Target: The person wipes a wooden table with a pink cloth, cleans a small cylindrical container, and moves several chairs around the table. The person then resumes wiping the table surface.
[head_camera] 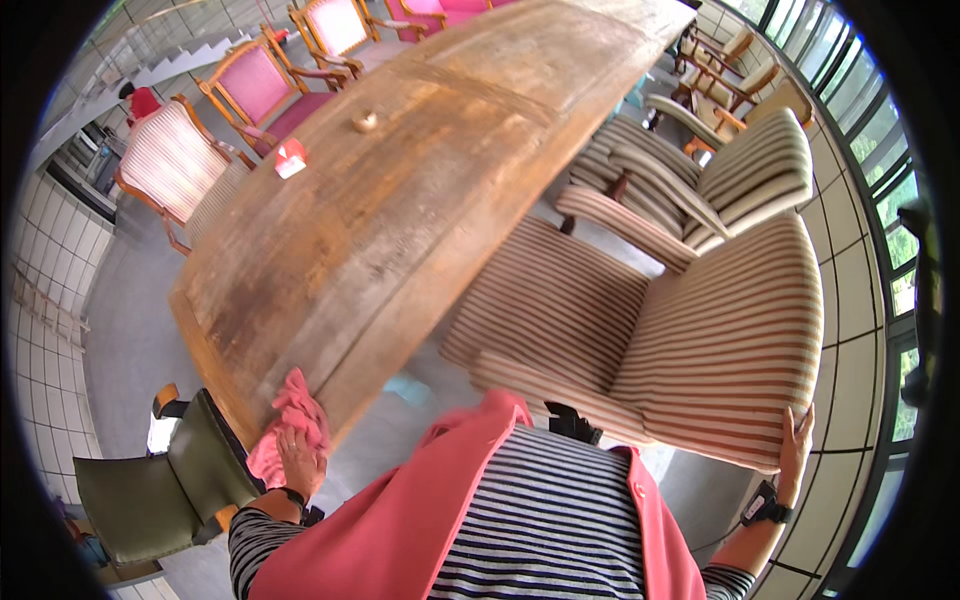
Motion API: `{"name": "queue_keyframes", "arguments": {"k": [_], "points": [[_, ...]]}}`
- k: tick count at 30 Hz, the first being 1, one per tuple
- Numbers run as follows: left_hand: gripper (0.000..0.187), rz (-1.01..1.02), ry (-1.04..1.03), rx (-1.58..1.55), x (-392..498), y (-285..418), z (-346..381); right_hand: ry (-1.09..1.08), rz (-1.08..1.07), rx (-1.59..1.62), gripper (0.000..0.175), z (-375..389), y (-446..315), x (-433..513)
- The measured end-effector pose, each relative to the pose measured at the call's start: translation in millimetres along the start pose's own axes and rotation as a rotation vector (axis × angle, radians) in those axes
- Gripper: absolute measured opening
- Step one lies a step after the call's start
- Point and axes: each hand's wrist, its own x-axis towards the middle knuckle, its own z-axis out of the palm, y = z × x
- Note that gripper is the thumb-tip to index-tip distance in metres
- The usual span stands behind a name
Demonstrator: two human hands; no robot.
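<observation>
My left hand presses a crumpled pink cloth onto the near left corner of a long wooden table. The fingers lie over the cloth and partly hide it. At the far right, my right hand lies against the outer edge of the backrest of a striped armchair. Its fingers are spread and extended along the fabric, not closed around it. The tabletop is worn, with dark and pale patches.
On the table stand a red-and-white packet and a small round object. Another striped armchair and several pink ones flank it. A green chair is at left. Further off is a person in red. Windows line the right.
</observation>
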Motion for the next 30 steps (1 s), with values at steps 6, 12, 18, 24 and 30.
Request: {"name": "queue_keyframes", "arguments": {"k": [6, 12, 18, 24, 30], "points": [[0.062, -0.04, 0.154, -0.248, -7.2, 166.2, 43.1, -0.27, 0.061, 0.338, 0.08, -13.5, -27.6, 27.5], [0.07, -0.368, -0.385, -0.606, 82.0, 250.2, 137.2, -0.421, 0.082, 0.501, 0.076, -10.2, -40.6, 68.5], [0.093, -0.749, -0.775, -1.158, 184.7, 330.0, 174.1, -0.279, 0.123, 0.289, 0.1, 1.4, -75.4, 84.6], [0.097, -0.855, -1.016, -1.52, 221.0, 354.4, 202.3, -0.314, 0.299, 0.286, 0.085, 1.1, -88.0, 97.6], [0.086, -0.9, -0.952, -1.649, 221.6, 360.1, 213.5, -0.317, 0.171, 0.352, 0.078, 3.4, -69.4, 99.5]]}}
